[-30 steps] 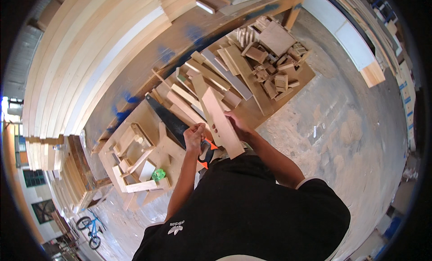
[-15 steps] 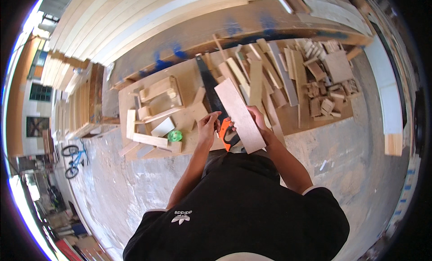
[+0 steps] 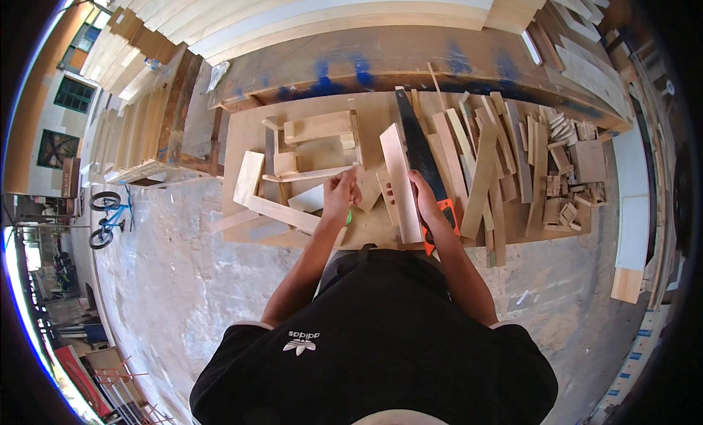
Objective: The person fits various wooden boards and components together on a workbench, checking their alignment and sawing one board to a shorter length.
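Rough concrete floor spreads around a low plywood work board [image 3: 242, 132] strewn with timber offcuts, with long pale planks [image 3: 307, 15] stacked at the far side. From my remote seat I see both bare forearms reaching forward from the near edge. My left hand [image 3: 341, 193] looks curled, fingertips pinched on something small that I cannot make out, just right of a partly built pale wooden frame of strips and blocks [image 3: 293, 169]. My right hand [image 3: 425, 198] presses down on a long pale wooden board [image 3: 400, 183] that runs near to far, beside a dark-bladed handsaw with an orange handle [image 3: 421, 150] lying flat to its right. Many loose narrow slats [image 3: 483, 161] lie farther right, with small square blocks [image 3: 567, 183] beyond them. I judge the work midway: the frame is only part joined, the board looks whole, and plenty of pieces remain unused.
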`<state>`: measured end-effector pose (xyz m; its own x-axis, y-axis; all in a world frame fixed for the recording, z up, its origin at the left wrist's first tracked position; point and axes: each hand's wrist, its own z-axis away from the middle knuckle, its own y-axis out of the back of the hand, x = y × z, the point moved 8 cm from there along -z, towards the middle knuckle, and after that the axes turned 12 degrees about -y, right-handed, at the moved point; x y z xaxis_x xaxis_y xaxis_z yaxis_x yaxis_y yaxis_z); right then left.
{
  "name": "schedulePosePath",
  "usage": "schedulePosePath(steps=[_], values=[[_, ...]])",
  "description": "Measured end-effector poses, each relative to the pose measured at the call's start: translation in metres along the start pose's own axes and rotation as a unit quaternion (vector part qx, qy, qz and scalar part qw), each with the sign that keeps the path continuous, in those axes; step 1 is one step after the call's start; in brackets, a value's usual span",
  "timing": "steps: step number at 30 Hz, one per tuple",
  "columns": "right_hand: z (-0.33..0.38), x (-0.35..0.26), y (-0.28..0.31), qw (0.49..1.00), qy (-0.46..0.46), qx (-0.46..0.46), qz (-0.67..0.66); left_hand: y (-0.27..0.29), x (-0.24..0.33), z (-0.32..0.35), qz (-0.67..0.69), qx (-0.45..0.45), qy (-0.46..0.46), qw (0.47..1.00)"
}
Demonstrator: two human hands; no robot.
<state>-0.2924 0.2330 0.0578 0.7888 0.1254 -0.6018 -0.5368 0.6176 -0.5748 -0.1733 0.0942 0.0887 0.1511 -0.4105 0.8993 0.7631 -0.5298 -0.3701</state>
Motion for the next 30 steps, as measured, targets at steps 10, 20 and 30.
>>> schedulePosePath(steps=[10, 20, 30], values=[[-0.131, 0.008, -0.002, 0.954, 0.037, 0.135, 0.266, 0.146, 0.033, -0.03, -0.049, 0.102, -0.003, 0.994], [-0.166, 0.007, -0.022, 0.921, 0.114, 0.162, 0.335, 0.17, 0.019, -0.05, -0.119, 0.044, 0.04, 0.991], [-0.145, -0.004, -0.04, 0.898, 0.145, 0.155, 0.386, 0.115, 0.001, -0.093, -0.134, -0.059, 0.082, 0.986]])
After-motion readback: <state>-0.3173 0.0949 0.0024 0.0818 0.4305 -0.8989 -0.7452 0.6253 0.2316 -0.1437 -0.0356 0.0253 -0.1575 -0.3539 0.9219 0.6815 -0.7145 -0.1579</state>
